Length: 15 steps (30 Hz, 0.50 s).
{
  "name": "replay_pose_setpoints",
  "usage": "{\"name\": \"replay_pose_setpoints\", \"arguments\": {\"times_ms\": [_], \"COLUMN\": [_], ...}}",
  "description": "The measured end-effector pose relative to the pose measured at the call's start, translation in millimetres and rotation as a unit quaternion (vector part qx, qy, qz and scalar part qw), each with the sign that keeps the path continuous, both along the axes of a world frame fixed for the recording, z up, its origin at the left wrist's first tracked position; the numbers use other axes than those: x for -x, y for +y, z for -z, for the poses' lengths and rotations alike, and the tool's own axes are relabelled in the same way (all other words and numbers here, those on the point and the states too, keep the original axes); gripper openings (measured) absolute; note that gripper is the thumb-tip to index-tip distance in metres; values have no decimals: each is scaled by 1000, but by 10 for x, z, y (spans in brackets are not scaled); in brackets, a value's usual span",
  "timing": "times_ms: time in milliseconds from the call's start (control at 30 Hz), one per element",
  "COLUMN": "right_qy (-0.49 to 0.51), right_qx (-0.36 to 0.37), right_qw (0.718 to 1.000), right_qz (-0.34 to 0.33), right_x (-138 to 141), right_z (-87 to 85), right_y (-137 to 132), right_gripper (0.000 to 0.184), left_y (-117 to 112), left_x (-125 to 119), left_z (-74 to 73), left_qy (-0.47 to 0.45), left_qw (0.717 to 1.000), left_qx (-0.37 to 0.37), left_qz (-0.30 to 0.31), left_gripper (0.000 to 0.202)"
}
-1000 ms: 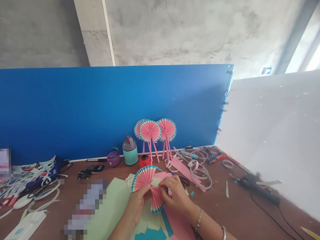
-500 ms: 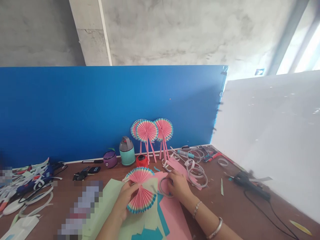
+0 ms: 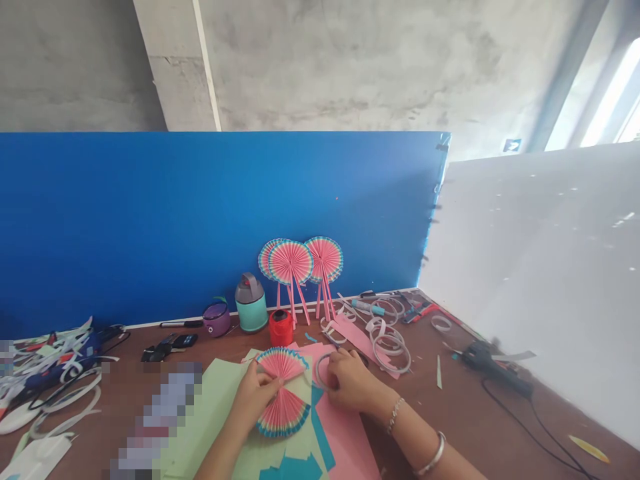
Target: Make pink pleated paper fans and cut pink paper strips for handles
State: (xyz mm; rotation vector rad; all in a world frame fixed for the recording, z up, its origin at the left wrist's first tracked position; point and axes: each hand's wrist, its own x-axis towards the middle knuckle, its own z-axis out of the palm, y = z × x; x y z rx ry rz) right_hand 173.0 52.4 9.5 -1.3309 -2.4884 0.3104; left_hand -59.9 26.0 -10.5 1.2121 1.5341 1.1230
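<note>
A pleated paper fan [image 3: 283, 413], pink with a green and blue edge, is spread into two wedges that meet at a pinched middle. My left hand [image 3: 255, 393] is closed on it at that middle, thumb on top. My right hand [image 3: 353, 381] is closed low over the pink paper [image 3: 347, 433], its fingertips at a pale ring-shaped coil [image 3: 321, 371]. A dark piece shows behind its knuckles; what the fingers grip is hidden. Under the fan lie light green sheets [image 3: 215, 400] and blue paper scraps [image 3: 293, 467].
Finished pink fans [image 3: 291, 262] lean on the blue partition [image 3: 200, 220]. Before it stand a turquoise container [image 3: 251, 313], a purple pot [image 3: 217, 320] and a red container [image 3: 281, 328]. Pale coils [image 3: 393, 351] and a corded black tool [image 3: 493, 370] lie right; strips [image 3: 50, 360] pile up left.
The fan has come down slightly and a pale sheet no longer covers its right part. My right hand has shifted a little nearer, its fingers more curled. The view has moved slightly.
</note>
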Motion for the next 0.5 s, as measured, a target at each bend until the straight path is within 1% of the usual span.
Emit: {"name": "replay_pose_setpoints", "arguments": {"times_ms": [67, 133, 200, 267, 333, 400, 467, 500], "right_qy": [44, 94, 135, 173, 204, 222, 225, 221], "right_qx": [0, 4, 12, 23, 37, 54, 62, 62], "right_qw": [999, 995, 990, 984, 978, 974, 971, 971], "right_qz": [16, 31, 38, 38, 21, -10, -45, -61], "right_x": [28, 62, 90, 106, 112, 119, 131, 141], "right_z": [-1, -11, -25, -41, -61, -85, -112, -124], "right_y": [0, 2, 1, -9, -32, -70, -121, -148], "right_gripper": [8, 8, 8, 8, 7, 5, 5, 6], "left_y": [8, 2, -17, -44, -68, -82, -86, -86], "left_x": [13, 24, 26, 15, -9, -45, -92, -118], "left_z": [31, 41, 23, -20, -71, -112, -137, -144], "left_qy": [72, 151, 217, 250, 250, 230, 190, 158], "left_qw": [997, 985, 964, 946, 938, 937, 948, 958], "left_qx": [-21, -48, -84, -138, -201, -246, -251, -241], "left_qz": [-19, -73, -129, -152, -134, -89, -35, -12], "left_gripper": [78, 86, 83, 71, 56, 40, 30, 30]}}
